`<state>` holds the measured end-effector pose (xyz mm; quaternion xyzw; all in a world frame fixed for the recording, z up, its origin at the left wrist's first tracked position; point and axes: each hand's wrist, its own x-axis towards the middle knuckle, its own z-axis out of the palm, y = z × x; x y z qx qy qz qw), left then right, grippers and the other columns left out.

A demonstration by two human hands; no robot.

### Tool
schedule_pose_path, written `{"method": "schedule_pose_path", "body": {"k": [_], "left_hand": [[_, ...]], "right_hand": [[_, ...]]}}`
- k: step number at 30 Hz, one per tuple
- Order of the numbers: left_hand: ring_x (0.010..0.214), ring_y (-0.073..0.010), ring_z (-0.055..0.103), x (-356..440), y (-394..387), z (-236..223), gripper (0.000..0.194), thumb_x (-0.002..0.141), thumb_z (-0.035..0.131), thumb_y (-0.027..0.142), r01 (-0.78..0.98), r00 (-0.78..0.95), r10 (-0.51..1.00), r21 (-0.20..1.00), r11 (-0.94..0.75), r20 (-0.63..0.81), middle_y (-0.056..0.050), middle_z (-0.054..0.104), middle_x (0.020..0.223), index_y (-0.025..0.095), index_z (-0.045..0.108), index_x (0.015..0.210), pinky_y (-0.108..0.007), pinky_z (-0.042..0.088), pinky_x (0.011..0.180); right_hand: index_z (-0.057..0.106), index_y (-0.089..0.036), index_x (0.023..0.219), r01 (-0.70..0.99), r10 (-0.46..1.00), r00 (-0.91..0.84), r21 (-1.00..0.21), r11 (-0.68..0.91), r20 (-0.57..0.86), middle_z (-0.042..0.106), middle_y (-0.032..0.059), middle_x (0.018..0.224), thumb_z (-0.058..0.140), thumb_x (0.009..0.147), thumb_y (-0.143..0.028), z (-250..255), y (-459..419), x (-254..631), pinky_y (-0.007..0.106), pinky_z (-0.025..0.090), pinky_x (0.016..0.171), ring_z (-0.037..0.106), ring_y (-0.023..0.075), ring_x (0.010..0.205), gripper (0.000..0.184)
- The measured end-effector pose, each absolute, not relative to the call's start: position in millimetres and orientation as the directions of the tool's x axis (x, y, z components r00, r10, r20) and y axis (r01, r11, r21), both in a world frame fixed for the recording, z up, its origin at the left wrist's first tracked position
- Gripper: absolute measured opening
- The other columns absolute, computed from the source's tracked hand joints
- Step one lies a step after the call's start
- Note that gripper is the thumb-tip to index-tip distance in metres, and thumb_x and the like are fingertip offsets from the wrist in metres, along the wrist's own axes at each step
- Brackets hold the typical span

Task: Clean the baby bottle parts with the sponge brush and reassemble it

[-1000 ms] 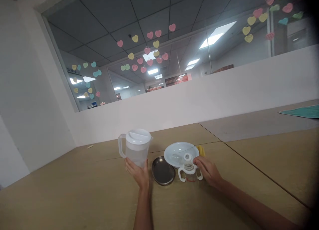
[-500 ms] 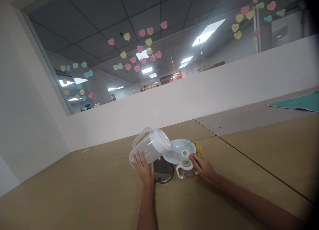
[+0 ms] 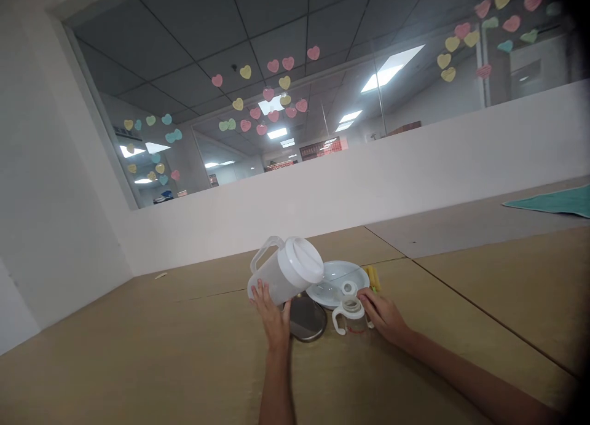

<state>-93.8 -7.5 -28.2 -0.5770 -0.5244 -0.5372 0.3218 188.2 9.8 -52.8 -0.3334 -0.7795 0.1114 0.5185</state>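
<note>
My left hand (image 3: 271, 317) is wrapped around the lower body of a translucent pitcher (image 3: 281, 277) with a white lid. The pitcher is tilted to the right, its handle on the upper side and its lid above the bowl's left edge. My right hand (image 3: 386, 316) is closed at the right rim of a small clear baby bottle (image 3: 354, 322) with white handles. That bottle stands upright on the table, its mouth uncovered. Just behind it a white ring-shaped cap (image 3: 349, 288) shows at the bowl; whether my fingertips touch it I cannot tell. No liquid stream is visible.
A pale blue bowl (image 3: 329, 270) sits behind the bottle, with a yellow object (image 3: 373, 277) at its right. A dark round pan or lid (image 3: 306, 319) lies below the pitcher. Farther right is a teal cloth (image 3: 553, 201). A white wall and window edge the table (image 3: 184, 351).
The whole view has shifted slightly, so the things appear a little farther right. The pitcher's lid faces me slightly more. Both hands keep their holds.
</note>
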Motion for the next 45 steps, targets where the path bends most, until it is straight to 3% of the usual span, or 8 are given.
{"method": "schedule_pose_path", "body": {"k": [7,16,21,27,35,39,45], "left_hand": [[0.14,-0.0299,0.009,-94.9,-7.3,-27.4,0.083,0.082,0.058,0.025,0.892,-0.035,0.259,0.147,-0.427,0.965,-0.018,0.016,0.15,0.024,0.003,0.144,-0.059,0.02,0.11],[0.14,-0.0304,0.007,-88.7,-7.3,-28.3,0.075,0.085,0.053,0.025,0.909,0.082,0.286,0.046,-0.415,0.955,-0.02,0.02,0.148,0.023,0.005,0.143,-0.061,0.025,0.107],[0.14,-0.0289,0.009,-88.0,-6.7,-29.8,0.076,0.086,0.052,0.026,0.913,-0.052,0.311,0.171,-0.369,0.949,-0.021,0.016,0.149,0.02,0.002,0.143,-0.056,0.023,0.11],[0.138,-0.0329,0.016,-89.7,-6.5,-28.2,0.09,0.08,0.058,0.042,0.892,-0.336,0.267,0.396,-0.218,0.903,-0.025,0.016,0.148,0.008,0.003,0.143,-0.05,0.023,0.112],[0.133,-0.0417,0.025,-96.1,-10.7,-21.0,0.104,0.074,0.061,0.055,0.658,-0.719,0.219,0.748,-0.093,0.66,-0.029,0.02,0.144,0.007,-0.001,0.143,-0.054,0.035,0.105],[0.129,-0.0413,0.034,-97.6,-12.4,-17.7,0.107,0.072,0.061,0.059,0.582,-0.782,0.199,0.806,-0.108,0.591,-0.028,0.024,0.142,0.011,-0.004,0.143,-0.054,0.04,0.1],[0.132,-0.0406,0.027,-98.0,-12.6,-19.1,0.105,0.073,0.059,0.059,0.663,-0.74,0.162,0.749,0.01,0.653,-0.028,0.024,0.143,0.01,-0.001,0.143,-0.055,0.035,0.103]], "right_hand": [[0.051,-0.022,0.087,0.414,0.638,-0.245,-0.517,0.75,0.73,0.06,0.0013,0.073,0.029,0.096,-0.034,-50.7,8.3,187.5,0.029,0.042,0.061,0.057,0.0175,0.066,0.027],[0.05,-0.022,0.086,0.417,0.627,-0.247,-0.503,0.757,0.739,0.06,0.0,0.071,0.029,0.096,-0.034,-49.6,6.5,187.5,0.028,0.043,0.059,0.057,0.0165,0.062,0.026],[0.05,-0.022,0.087,0.422,0.618,-0.255,-0.49,0.763,0.743,0.061,0.0003,0.07,0.029,0.096,-0.033,-51.3,8.9,188.2,0.029,0.043,0.059,0.057,0.0167,0.061,0.026],[0.05,-0.022,0.086,0.436,0.617,-0.266,-0.478,0.763,0.741,0.061,0.0012,0.07,0.027,0.096,-0.034,-50.3,9.3,187.9,0.028,0.043,0.059,0.058,0.017,0.06,0.028],[0.049,-0.022,0.086,0.445,0.615,-0.276,-0.469,0.763,0.738,0.059,0.0,0.068,0.026,0.096,-0.034,-48.2,7.9,188.2,0.028,0.041,0.058,0.056,0.0167,0.06,0.028],[0.05,-0.022,0.085,0.45,0.619,-0.281,-0.469,0.76,0.734,0.058,0.0007,0.067,0.026,0.096,-0.035,-47.3,7.5,188.4,0.028,0.042,0.058,0.055,0.0168,0.06,0.029],[0.05,-0.022,0.086,0.439,0.625,-0.279,-0.482,0.758,0.729,0.058,0.0001,0.067,0.027,0.096,-0.034,-46.2,7.1,188.5,0.027,0.041,0.056,0.054,0.016,0.059,0.028]]}}
